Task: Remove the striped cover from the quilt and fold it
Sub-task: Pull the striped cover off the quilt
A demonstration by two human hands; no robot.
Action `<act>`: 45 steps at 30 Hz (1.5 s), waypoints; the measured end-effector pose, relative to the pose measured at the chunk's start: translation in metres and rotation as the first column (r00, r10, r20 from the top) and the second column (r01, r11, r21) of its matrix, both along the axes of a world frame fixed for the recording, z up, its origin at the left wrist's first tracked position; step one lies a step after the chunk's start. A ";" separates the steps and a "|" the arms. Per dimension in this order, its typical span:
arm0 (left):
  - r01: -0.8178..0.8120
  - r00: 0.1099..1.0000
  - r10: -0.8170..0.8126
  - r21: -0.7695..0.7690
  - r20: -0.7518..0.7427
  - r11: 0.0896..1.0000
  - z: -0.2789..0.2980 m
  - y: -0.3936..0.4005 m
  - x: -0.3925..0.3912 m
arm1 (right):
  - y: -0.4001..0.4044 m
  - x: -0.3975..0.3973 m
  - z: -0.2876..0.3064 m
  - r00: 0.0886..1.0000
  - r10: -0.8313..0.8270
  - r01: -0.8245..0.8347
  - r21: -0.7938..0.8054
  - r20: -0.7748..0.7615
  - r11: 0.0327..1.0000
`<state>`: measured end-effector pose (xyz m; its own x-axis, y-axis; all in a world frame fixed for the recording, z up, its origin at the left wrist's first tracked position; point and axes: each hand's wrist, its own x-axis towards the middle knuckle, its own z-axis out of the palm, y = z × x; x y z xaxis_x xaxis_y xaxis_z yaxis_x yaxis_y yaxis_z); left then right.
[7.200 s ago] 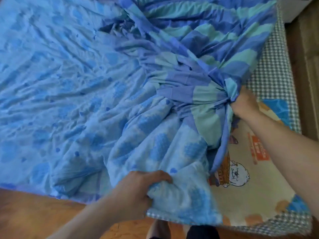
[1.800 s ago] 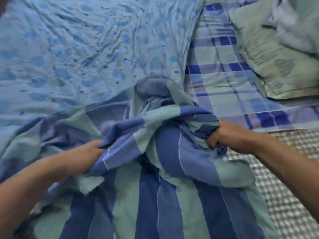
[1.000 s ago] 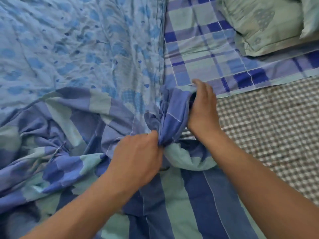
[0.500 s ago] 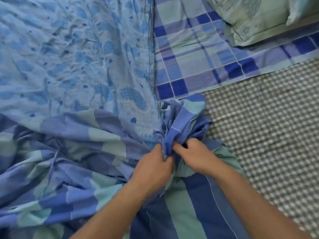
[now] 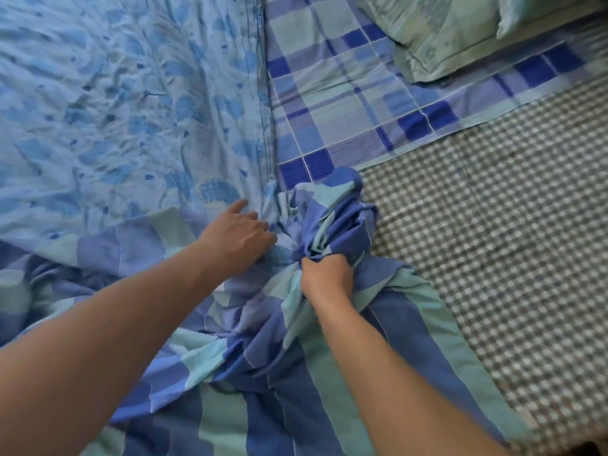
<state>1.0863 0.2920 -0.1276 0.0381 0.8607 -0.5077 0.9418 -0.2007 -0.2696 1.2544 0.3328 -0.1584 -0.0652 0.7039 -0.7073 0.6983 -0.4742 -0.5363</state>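
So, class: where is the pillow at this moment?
In the head view, the pillow lies at the upper right, on the plaid sheet, far from both hands.

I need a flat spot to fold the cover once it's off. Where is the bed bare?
Bare: the checked mattress, right of the striped cover and below the plaid sheet. Crowded: the quilt fills the left, the pillow the top right, and the right hand grips the bunched cover mid-bed.
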 end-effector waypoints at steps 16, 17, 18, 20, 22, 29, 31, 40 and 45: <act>-0.256 0.966 0.225 0.355 0.126 0.899 0.123 -0.134 -0.056 | -0.082 0.147 0.009 0.957 0.114 -0.158 0.148 0.267 0.976; -0.212 0.967 0.142 0.361 0.211 0.908 0.099 -0.126 -0.025 | -0.087 0.146 0.003 0.968 0.084 -0.131 0.190 0.236 0.973; -0.184 0.959 0.101 0.312 0.263 0.932 0.077 -0.120 0.003 | -0.090 0.145 0.000 0.984 0.036 -0.075 0.223 0.173 0.972; -0.148 0.957 0.087 0.208 0.277 0.967 0.039 -0.113 0.044 | -0.094 0.137 -0.002 0.997 -0.080 0.075 0.227 0.012 0.971; -0.106 0.970 0.060 0.189 0.237 0.976 0.008 -0.105 0.060 | -0.096 0.122 -0.002 0.982 -0.169 0.180 0.157 -0.080 0.971; -0.265 0.942 0.254 0.025 0.221 0.964 -0.020 -0.105 0.076 | -0.089 0.041 -0.010 0.985 -0.139 0.156 -0.177 0.103 0.972; -0.265 0.948 0.261 -0.003 0.184 0.964 -0.019 -0.122 0.086 | -0.096 0.024 -0.010 0.979 -0.058 0.094 -0.178 0.196 0.980; -0.147 0.946 0.092 0.158 0.311 0.976 -0.022 -0.163 0.073 | -0.136 0.027 -0.016 0.890 0.185 -0.272 0.159 0.418 0.949; -0.289 0.922 0.275 0.014 0.272 0.957 -0.027 -0.156 0.050 | -0.139 0.050 -0.019 0.925 0.140 -0.241 0.259 0.353 0.935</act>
